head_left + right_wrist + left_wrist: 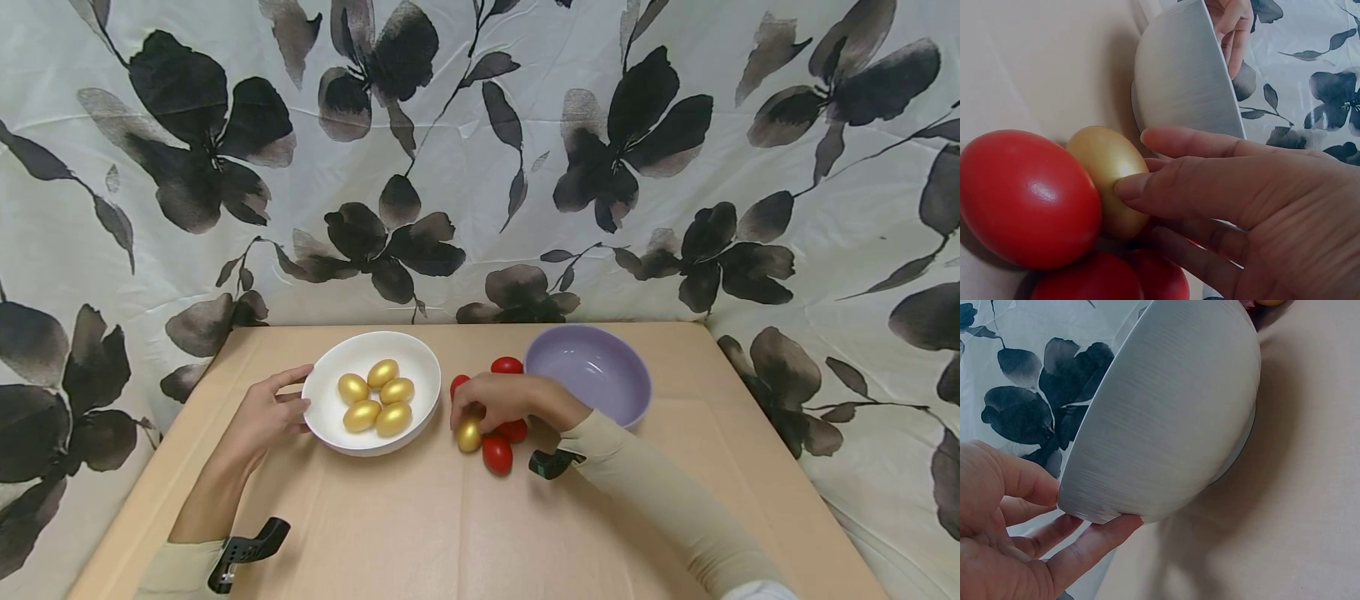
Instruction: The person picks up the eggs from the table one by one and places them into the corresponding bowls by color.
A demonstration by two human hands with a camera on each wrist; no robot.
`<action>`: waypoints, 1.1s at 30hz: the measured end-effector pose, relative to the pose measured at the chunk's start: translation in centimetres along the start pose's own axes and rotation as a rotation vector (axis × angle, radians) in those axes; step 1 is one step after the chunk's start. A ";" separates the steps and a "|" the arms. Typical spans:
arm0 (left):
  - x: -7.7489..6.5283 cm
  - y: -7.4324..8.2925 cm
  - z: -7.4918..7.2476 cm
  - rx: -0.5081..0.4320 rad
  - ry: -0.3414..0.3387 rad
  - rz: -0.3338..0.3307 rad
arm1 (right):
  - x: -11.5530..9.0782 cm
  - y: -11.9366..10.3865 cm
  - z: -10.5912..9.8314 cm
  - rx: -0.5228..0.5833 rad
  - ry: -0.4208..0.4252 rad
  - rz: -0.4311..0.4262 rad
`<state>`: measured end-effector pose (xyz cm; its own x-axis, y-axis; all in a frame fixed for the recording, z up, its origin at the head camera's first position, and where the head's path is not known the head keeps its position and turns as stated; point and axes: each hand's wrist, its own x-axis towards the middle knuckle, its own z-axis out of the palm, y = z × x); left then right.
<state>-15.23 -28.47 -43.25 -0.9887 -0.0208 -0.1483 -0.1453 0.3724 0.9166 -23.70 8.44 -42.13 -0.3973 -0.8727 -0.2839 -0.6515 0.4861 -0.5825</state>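
Observation:
The left hand (272,417) touches the left side of a white bowl (375,447), its fingertips against the rim and outer wall. Several gold eggs (393,419) lie inside that bowl. To its right, the right hand (501,398) pinches another gold egg (1100,147) between thumb and fingers, low over the table. Red eggs (497,455) lie around and under the right hand, and one large red egg (1029,200) sits right beside the gold one in the right wrist view. The hand partly covers several of them.
A purple bowl (588,362) stands behind the right forearm, with no eggs visible in it. Both bowls are near the back edge of the light wooden table (420,525). A white cloth with dark flowers (480,167) hangs behind. Each wrist wears a black camera mount (251,546).

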 end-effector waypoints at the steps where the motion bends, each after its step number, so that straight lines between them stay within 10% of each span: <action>1: 0.0 0.0 0.0 0.001 0.001 0.000 | 0.0 0.0 0.0 -0.004 0.000 0.001; 33: -0.3 0.5 0.1 0.012 0.008 -0.022 | 1.3 0.2 0.6 -0.160 0.001 -0.010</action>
<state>-15.02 -28.16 -42.80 -0.9855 -0.0368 -0.1654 -0.1668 0.3829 0.9086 -23.91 7.37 -43.07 -0.3907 -0.8777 -0.2773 -0.7502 0.4782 -0.4566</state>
